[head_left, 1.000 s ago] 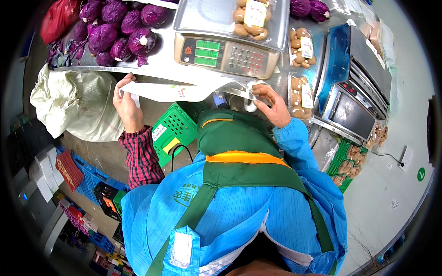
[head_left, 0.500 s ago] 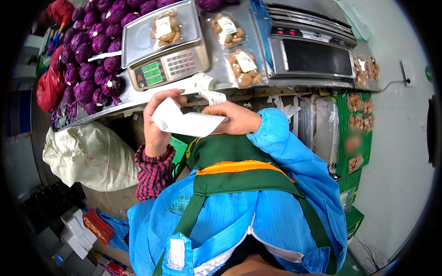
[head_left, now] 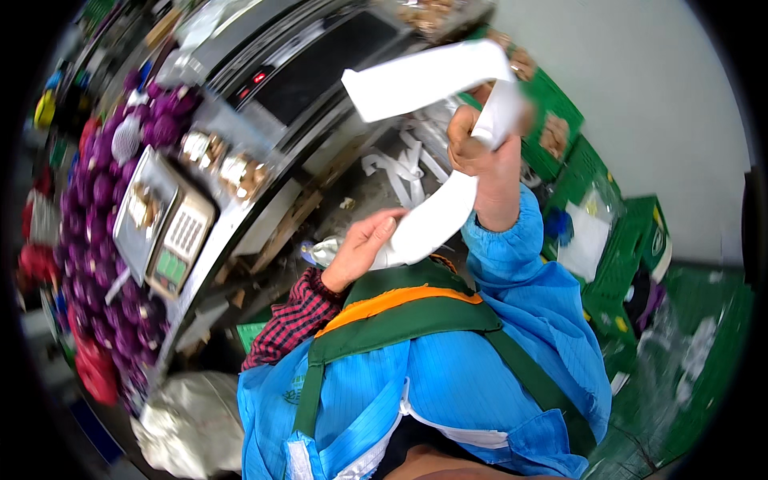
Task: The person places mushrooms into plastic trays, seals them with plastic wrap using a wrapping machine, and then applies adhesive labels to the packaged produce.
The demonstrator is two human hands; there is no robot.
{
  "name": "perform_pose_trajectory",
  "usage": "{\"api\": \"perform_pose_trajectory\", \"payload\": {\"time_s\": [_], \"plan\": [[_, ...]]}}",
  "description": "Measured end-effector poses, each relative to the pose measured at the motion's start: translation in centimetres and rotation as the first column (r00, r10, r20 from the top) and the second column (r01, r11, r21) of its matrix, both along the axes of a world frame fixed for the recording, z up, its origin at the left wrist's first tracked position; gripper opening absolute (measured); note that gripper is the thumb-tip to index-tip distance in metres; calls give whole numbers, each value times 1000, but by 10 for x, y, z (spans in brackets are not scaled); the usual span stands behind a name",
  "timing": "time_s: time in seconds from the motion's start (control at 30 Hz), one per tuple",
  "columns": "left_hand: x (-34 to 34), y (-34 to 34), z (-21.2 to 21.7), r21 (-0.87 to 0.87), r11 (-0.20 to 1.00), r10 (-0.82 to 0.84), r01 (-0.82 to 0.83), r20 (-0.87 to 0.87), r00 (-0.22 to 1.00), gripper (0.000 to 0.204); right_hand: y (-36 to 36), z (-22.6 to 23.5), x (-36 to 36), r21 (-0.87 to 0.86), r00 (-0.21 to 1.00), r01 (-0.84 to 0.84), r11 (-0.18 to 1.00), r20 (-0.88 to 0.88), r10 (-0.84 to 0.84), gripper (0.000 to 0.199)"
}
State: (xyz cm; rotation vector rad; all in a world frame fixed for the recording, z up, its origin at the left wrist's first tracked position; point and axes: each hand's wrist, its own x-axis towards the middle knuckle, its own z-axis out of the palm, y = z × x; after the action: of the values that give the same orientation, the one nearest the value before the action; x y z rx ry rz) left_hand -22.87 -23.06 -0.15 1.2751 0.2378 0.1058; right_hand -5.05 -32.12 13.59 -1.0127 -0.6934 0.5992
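A long white paper strip (head_left: 436,220) stretches between my two hands in front of the green apron (head_left: 400,314). My right hand (head_left: 490,170) is raised and closed around the strip partway along. Above that hand the paper loops over, and its loose end hangs out to the left. Lower and to the left, my left hand (head_left: 362,246) pinches the strip's lower part between thumb and fingers; some of those fingers are hidden behind the paper. The raised loop is partly blurred.
On the counter at left are a scale (head_left: 182,234) bearing a pack of brown produce, two more packs (head_left: 242,174), and purple cabbages (head_left: 104,192). A dark-topped machine (head_left: 320,60) sits beyond. White paper scraps (head_left: 404,168) lie below the counter. Green crates (head_left: 552,120) line the right wall; a white sack (head_left: 192,420) stands lower left.
My view has turned to the right, away from the scale. My right hand has risen and moved right with the strip, which is now drawn out longer between both hands.
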Motion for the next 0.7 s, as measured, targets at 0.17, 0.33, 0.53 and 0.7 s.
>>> {"api": "perform_pose_trajectory", "payload": {"time_s": [0.17, 0.33, 0.53, 0.7], "plan": [[75, -25, 29, 111, 992, -94, 68, 258, 961, 53, -58, -34, 17, -260, 747, 593, 762, 530, -401, 77], [145, -37, 39, -310, 946, -50, 98, 161, 986, 39, -80, -73, 18, -469, 695, 698, 541, 625, -355, 85], [218, -27, 28, -447, 894, -37, 37, 8, 999, 21, -85, -89, 44, -439, 821, 568, 696, 364, -440, 77], [287, 2, 21, -530, 844, -134, 80, -65, 989, 25, -81, -98, 85, -367, 866, 499, 785, 183, -466, 58]]}}
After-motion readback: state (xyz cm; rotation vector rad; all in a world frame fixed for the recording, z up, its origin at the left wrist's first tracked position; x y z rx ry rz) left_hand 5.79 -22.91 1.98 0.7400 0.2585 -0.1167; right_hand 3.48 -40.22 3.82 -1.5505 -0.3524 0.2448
